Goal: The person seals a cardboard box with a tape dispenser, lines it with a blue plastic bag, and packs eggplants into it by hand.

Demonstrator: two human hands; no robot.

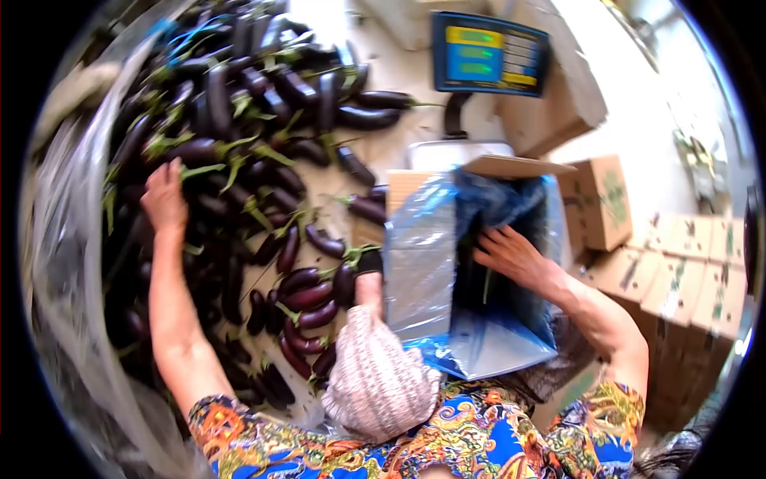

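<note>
At the far left, my left hand [165, 194] reaches into a big heap of dark purple eggplants [219, 102]. Its fingers are stretched out beside an eggplant [194, 151] with a green stem; no firm hold shows. My right hand [515, 257] is inside an open cardboard box [419, 279] lined with blue plastic film [550, 231]. The fingers of that hand are apart, over a dark shape with a green stem [487, 285], probably an eggplant. How deep the contents go is hidden in shadow.
Behind the box stands a scale display [491, 54]. Cardboard cartons [678, 279] are stacked at right. Clear plastic sheeting [72, 263] borders the heap. Loose eggplants [309, 297] lie near a knit-covered limb [381, 375] between my arms.
</note>
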